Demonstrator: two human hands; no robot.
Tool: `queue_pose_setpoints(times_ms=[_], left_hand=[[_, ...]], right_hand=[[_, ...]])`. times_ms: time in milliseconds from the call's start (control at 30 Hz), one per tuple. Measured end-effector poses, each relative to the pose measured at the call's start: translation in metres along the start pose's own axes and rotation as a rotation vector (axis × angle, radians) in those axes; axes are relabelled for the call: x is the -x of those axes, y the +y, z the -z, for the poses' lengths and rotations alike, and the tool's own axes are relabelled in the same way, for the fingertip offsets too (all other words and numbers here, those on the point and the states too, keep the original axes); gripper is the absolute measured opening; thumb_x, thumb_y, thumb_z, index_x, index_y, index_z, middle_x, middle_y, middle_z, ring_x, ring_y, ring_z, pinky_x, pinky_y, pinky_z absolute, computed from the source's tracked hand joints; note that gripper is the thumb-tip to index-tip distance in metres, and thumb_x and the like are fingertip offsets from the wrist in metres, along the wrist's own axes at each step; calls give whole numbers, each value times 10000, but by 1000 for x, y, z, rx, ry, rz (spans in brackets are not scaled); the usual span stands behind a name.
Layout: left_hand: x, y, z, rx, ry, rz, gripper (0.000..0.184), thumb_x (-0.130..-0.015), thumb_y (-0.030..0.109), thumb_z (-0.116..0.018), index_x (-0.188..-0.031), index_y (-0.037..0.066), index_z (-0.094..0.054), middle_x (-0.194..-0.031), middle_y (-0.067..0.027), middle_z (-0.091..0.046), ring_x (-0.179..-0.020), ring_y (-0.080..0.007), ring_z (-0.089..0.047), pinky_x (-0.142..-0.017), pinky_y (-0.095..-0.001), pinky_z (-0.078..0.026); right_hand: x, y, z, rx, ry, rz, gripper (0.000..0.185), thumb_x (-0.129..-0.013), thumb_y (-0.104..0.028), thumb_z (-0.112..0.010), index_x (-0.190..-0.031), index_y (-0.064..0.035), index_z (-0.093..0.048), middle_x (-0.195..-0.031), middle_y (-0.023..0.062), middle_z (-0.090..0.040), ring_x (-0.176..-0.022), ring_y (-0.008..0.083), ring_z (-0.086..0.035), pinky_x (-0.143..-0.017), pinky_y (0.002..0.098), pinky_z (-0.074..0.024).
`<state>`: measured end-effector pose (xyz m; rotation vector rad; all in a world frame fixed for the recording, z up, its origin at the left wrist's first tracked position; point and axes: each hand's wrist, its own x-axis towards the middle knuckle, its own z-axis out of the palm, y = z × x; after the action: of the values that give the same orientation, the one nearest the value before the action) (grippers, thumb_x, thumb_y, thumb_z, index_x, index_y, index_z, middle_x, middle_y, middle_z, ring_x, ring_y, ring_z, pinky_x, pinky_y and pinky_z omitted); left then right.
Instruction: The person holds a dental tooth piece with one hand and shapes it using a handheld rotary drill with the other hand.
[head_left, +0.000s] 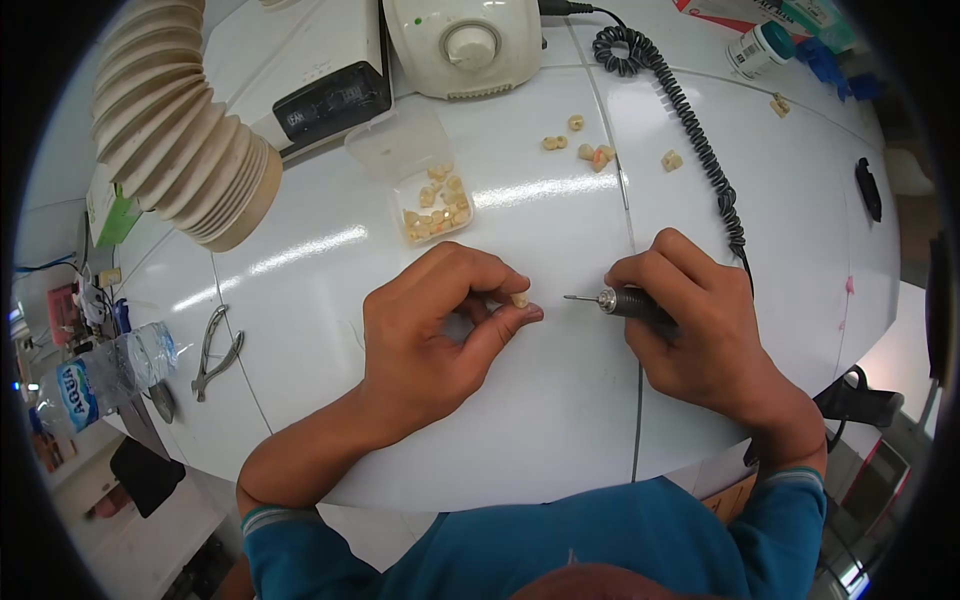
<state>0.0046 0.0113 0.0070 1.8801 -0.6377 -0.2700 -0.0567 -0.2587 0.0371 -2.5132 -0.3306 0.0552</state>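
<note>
Between the thumb and fingers of my left hand [430, 325] I pinch a small cream-coloured dental crown [519, 299]. My right hand [695, 325] is wrapped round a dark rotary handpiece [640, 304]. Its thin metal bur [580, 297] points left at the crown, with a gap between them. Beyond my left hand stands an open clear plastic box [437, 205] with several tooth-like pieces in it. More cream pieces [597, 155] lie on the white table past the handpiece, one group showing a pinkish patch.
A ribbed suction hose [185, 130] hangs at the upper left. The control unit [468, 45] stands at the back, with a coiled black cord [690, 120] running down to the right. Metal pliers [217, 353] and a plastic water bottle [110, 372] lie left; a white jar [760, 50] is far right.
</note>
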Motion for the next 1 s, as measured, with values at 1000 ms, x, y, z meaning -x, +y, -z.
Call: queue_pose_setpoints(times_ms=[1000], left_hand=[[0, 3, 0, -31, -7, 6, 255, -871, -40, -935, -1095, -11, -819, -1022, -132, -800, -840, -152, -765, -673, -267, -592]], right_hand=[[2, -3, -7, 138, -13, 172, 347, -928, -260, -888, -1225, -160, -741, -851, 29, -510, -646, 182, -619, -544, 355, -471]])
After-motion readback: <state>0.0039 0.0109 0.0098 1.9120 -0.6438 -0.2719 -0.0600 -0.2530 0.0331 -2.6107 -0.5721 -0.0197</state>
